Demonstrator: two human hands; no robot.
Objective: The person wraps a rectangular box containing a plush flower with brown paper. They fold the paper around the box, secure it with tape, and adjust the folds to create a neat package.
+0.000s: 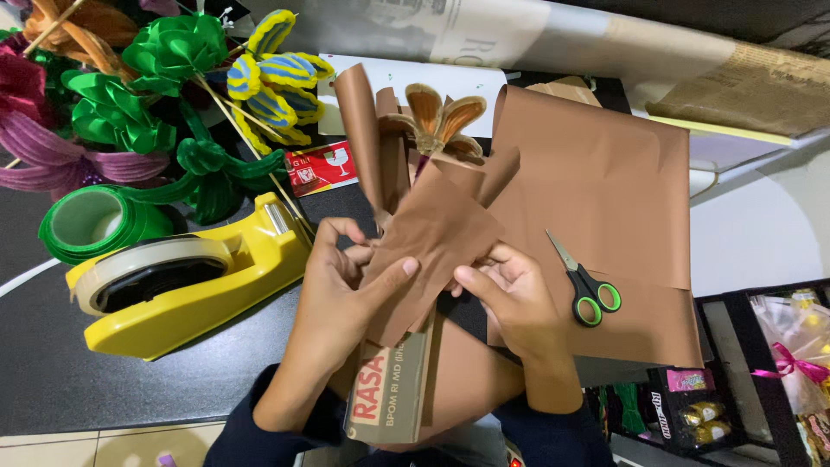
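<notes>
Centrally, both hands (432, 298) pinch brown wrapping paper (432, 242).

Left hand (341, 290) and right hand (510, 298) close together, fingers curled, thumbs extended.

A yellow tape dispenser (186, 281) and ribbon flowers (164, 95) crowd the left; scissors (588, 290) lie on the brown paper sheet (605, 190) right. Bare dark counter (69, 380) stays open near left.

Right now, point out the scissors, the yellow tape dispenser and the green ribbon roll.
scissors (586, 287): head view, at the pivot above the green handles.
yellow tape dispenser (220, 281): head view, on its yellow body.
green ribbon roll (130, 227): head view, on its outer edge.
</notes>
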